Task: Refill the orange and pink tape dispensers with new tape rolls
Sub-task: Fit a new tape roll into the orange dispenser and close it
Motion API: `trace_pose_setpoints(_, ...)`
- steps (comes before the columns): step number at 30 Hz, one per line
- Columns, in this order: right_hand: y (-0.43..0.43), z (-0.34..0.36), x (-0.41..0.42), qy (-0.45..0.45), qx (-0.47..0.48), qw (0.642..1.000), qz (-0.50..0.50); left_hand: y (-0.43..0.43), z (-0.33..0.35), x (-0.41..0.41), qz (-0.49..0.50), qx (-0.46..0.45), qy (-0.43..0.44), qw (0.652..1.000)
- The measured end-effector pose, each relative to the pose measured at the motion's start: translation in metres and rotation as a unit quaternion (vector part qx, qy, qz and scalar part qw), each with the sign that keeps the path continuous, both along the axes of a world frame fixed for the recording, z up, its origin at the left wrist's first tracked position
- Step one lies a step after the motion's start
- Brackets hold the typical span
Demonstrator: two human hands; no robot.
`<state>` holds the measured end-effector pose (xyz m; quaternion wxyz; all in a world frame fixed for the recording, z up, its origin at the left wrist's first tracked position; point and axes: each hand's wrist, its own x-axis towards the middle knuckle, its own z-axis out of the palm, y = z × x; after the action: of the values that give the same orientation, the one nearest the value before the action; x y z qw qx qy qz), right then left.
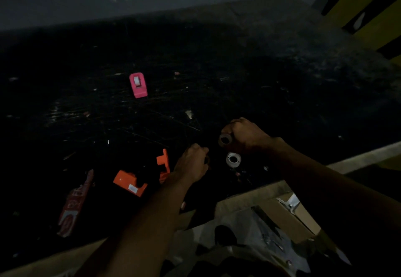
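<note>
Right hand: the right hand (243,134) is over the near part of the dark scratched desk (217,70), its fingers wrapped round a brownish round tape roll (225,140) whose open core faces the camera.
Left hand: the left hand (192,163) is just left of it, fingers curled inward; the dim light hides whether they pinch anything.
Spare roll: a white round tape roll (233,159) lies flat on the desk between the two hands, beneath the held one.
Orange dispenser: the orange plastic tape dispenser body (130,183) lies left of the left forearm; an orange plastic bracket-shaped piece (163,162) sits apart from it, partly hidden by the left wrist.
Pink dispenser: the pink plastic tape dispenser (138,85) stands well apart, farther back, a pale roll inside.
Clutter: a red and white printed wrapper (74,205) lies at the near left; a brown cardboard box (282,213) and a crumpled clear plastic sheet (253,231) sit below the desk edge.
</note>
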<state>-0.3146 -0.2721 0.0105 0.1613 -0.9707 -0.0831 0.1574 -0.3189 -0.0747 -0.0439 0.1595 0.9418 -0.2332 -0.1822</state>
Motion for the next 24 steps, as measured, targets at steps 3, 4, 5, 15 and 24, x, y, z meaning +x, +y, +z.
trace_pose_setpoints(3, 0.013, -0.006, 0.001, -0.039, 0.077, 0.996, -0.029, 0.009, 0.005, 0.003, 0.078, -0.096, 0.005, 0.992)
trace_pose_setpoints(4, 0.019, -0.007, 0.001, -0.037, 0.115, 0.991, -0.056, 0.014, 0.007, 0.005, 0.122, -0.144, 0.013, 0.982)
trace_pose_setpoints(5, 0.028, -0.005, 0.003, -0.013, 0.154, 0.984, -0.093, 0.021, 0.009, 0.007, 0.166, -0.194, 0.031, 0.966)
trace_pose_setpoints(15, 0.118, 0.006, 0.027, 0.3, 0.342, 0.864, -0.218, 0.114, 0.04, 0.005, 0.25, -0.437, 0.155, 0.85)
trace_pose_setpoints(24, 0.157, 0.003, 0.03, 0.36, 0.326, 0.857, -0.174, 0.152, 0.038, -0.001, 0.317, -0.477, 0.204, 0.794)
